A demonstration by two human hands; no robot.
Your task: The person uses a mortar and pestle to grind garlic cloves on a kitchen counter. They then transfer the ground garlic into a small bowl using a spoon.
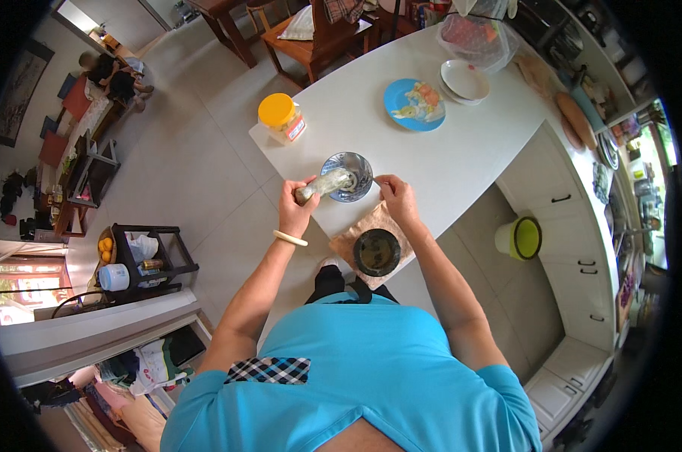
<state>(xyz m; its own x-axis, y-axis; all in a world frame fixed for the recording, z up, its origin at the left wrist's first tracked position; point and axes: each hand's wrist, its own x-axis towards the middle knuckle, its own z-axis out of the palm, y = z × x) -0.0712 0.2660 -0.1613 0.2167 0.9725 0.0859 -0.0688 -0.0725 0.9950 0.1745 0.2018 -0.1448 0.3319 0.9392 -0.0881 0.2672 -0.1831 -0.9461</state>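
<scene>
My left hand (pixel 299 204) grips the lower end of a thick, pale green-grey stone pestle (pixel 322 185). The pestle is tilted, with its far end over a blue-and-white patterned bowl (pixel 362 164) on the white counter. My right hand (pixel 398 198) pinches a thin utensil handle (pixel 376 179) at the bowl's right rim; its other end cannot be made out. Pale bits lie in the bowl, partly hidden by the pestle. Nearer my body, a dark round stone mortar (pixel 394 252) sits on a folded tan cloth (pixel 349 244) at the counter's edge.
A clear jar with a yellow lid (pixel 277 109) stands at the counter's left corner. Farther back are a blue picture plate (pixel 400 113), stacked white plates (pixel 465 79) and a plastic bag (pixel 476 42). A lime-lined bin (pixel 507 238) stands right, on the floor. A person (pixel 115 76) sits far left.
</scene>
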